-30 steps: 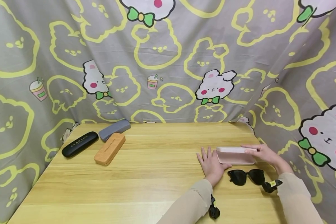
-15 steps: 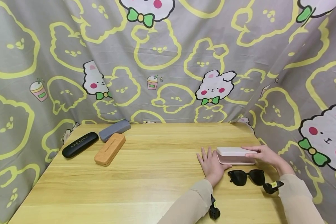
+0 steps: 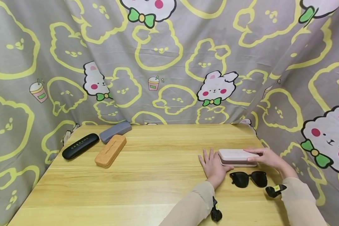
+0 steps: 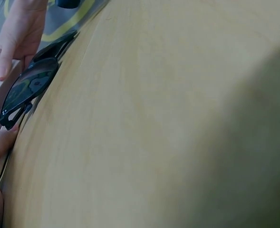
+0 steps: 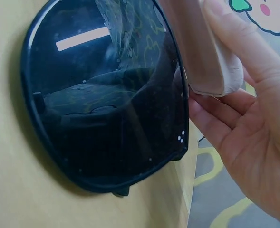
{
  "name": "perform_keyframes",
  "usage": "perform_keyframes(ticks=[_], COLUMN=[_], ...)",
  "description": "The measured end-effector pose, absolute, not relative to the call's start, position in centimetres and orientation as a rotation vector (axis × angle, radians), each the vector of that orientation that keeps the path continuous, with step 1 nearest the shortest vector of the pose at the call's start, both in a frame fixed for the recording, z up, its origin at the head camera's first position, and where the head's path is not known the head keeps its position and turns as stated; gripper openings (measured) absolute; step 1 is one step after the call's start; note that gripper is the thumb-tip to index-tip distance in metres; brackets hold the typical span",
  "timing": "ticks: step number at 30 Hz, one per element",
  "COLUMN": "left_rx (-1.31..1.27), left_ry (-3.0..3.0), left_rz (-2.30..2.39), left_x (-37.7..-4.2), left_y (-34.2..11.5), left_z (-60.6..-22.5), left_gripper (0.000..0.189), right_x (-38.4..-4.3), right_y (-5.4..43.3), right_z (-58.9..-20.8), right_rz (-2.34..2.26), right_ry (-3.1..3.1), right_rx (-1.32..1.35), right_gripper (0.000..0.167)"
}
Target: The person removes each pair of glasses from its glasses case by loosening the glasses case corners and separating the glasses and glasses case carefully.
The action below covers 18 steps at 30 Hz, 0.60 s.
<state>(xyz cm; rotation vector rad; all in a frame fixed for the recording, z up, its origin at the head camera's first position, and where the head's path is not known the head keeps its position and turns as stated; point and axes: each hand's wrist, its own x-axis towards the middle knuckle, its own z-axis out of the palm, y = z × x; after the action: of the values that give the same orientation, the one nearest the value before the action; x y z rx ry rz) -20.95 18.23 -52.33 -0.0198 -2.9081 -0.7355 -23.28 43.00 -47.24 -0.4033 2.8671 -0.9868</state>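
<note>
A pale pink-white glasses case (image 3: 232, 154) lies at the table's right side, its lid lowered but a narrow gap showing along the front. My right hand (image 3: 266, 157) pinches the right end of that lid between thumb and fingers; the right wrist view shows the grip on the case (image 5: 197, 52) up close. Spread flat, my left hand (image 3: 214, 168) rests on the wood against the case's left end, thumb along the front corner. Black sunglasses (image 3: 240, 179) lie just in front of the case, lenses facing me, touched by neither hand.
Toward the back left of the wooden table (image 3: 158, 182) lie a black glasses case (image 3: 80, 146), a grey-blue case (image 3: 115, 131) and an orange-brown case (image 3: 111, 150). A patterned curtain (image 3: 169, 69) hangs behind and at both sides.
The pink-white case's lid has tilted down toward the front under my right hand, narrowing the opening. My left hand and the sunglasses have stayed in place.
</note>
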Motion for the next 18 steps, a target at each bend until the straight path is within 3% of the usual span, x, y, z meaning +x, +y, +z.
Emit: perform_keyframes(ticks=[18], left_rx=[-0.011], left_ry=[-2.921], left_rz=[-0.660], left_x=[-20.85], left_y=[18.36], left_z=[-52.37], left_gripper=[0.091], right_x=[-22.99], right_y=[43.02], right_z=[-47.91], right_rz=[-0.982], right_ry=[2.889], right_rx=[-0.373], right_gripper=[0.056])
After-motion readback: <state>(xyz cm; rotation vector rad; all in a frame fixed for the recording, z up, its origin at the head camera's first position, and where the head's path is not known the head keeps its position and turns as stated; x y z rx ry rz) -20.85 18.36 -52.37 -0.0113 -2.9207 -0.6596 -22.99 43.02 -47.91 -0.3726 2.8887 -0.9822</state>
